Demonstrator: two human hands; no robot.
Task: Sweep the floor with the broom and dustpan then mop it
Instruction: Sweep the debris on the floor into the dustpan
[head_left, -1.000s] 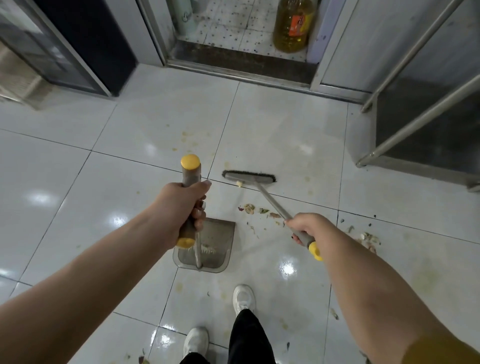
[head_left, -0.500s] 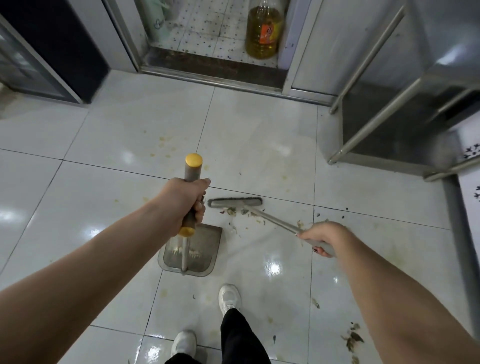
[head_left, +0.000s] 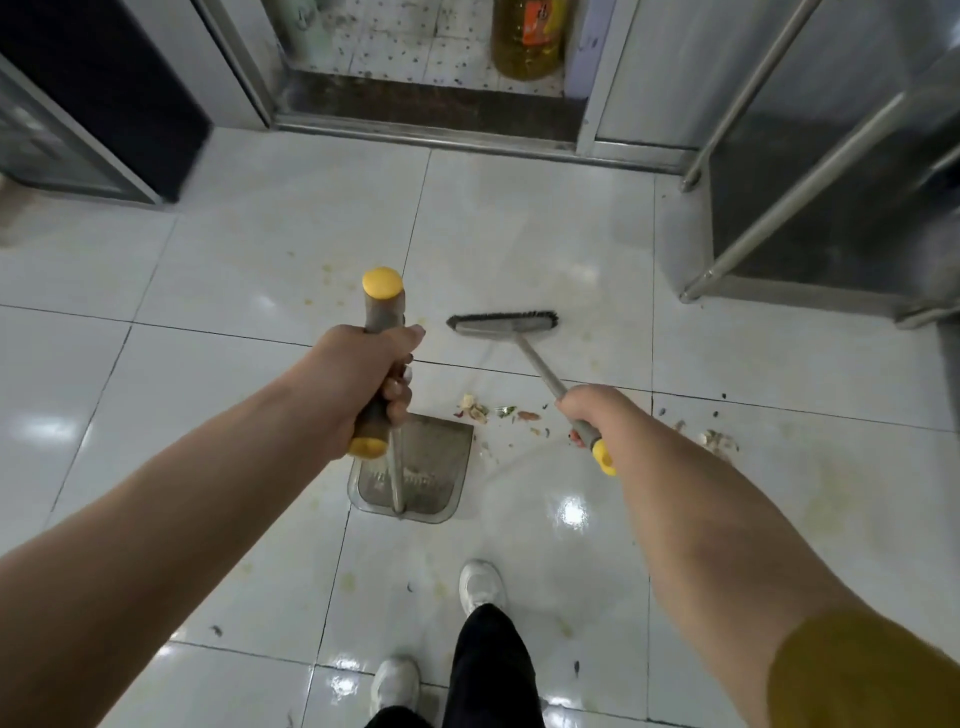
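Observation:
My left hand (head_left: 363, 384) grips the grey, yellow-capped handle of the dustpan (head_left: 415, 475), whose grey tray rests on the white tiles with its mouth facing away from me. My right hand (head_left: 597, 415) grips the thin grey handle of the broom (head_left: 503, 325); its dark-bristled head sits on the floor beyond the pan, up and to the right. A small pile of food scraps (head_left: 493, 413) lies between the broom head and the pan's mouth. More scraps (head_left: 719, 441) lie to the right of my right hand.
A metal door threshold (head_left: 431, 132) runs across the far side, with a yellow oil bottle (head_left: 530, 41) behind it. A steel frame with slanted bars (head_left: 810, 208) stands at the right. A dark cabinet (head_left: 98, 104) is at the left. My white shoes (head_left: 480, 584) are below the pan.
The broom head has swung away from the pan's mouth to a spot farther out. The scraps stay in front of the pan. The dustpan has stayed put in my left hand.

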